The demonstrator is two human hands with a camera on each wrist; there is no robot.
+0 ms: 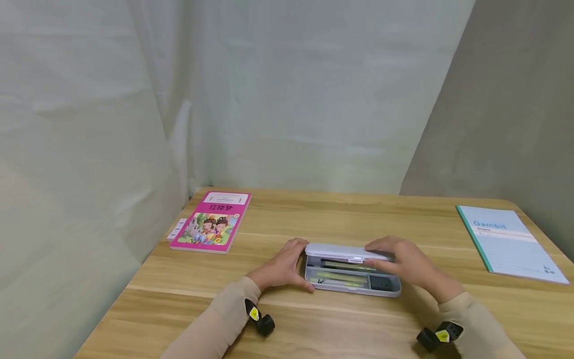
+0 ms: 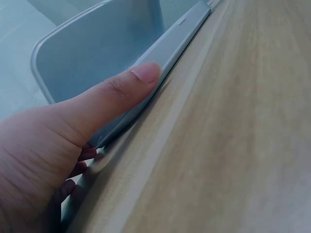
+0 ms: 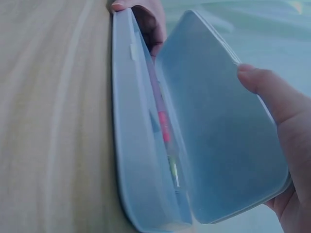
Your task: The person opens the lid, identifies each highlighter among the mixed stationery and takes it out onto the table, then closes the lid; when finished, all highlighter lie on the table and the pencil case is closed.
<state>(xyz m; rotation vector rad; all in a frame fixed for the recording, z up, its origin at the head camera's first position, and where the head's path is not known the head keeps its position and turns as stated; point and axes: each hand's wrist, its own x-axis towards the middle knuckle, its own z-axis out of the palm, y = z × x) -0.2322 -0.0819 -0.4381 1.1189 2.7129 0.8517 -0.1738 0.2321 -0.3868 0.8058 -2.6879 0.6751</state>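
A pale grey-white pencil case (image 1: 354, 289) sits on the table with its lid (image 1: 334, 251) partly raised. Inside lie several pens (image 1: 343, 275), some yellow-green, and a small black block (image 1: 381, 283) in the right compartment. My left hand (image 1: 284, 267) grips the case's left end, thumb along the front wall in the left wrist view and the other fingers behind. At the lid's right side, my right hand (image 1: 405, 259) holds its edge between thumb and fingers. The right wrist view shows the lid's inner face (image 3: 218, 121) and a pen with a pink part (image 3: 163, 124).
A pink picture book (image 1: 211, 224) lies at the back left, with a white striped strip (image 1: 177, 229) beneath its left side. At the right lies a light blue notebook (image 1: 511, 244) marked "Gambit". Pale curtains (image 1: 305, 99) hang behind the wooden table (image 1: 341, 214).
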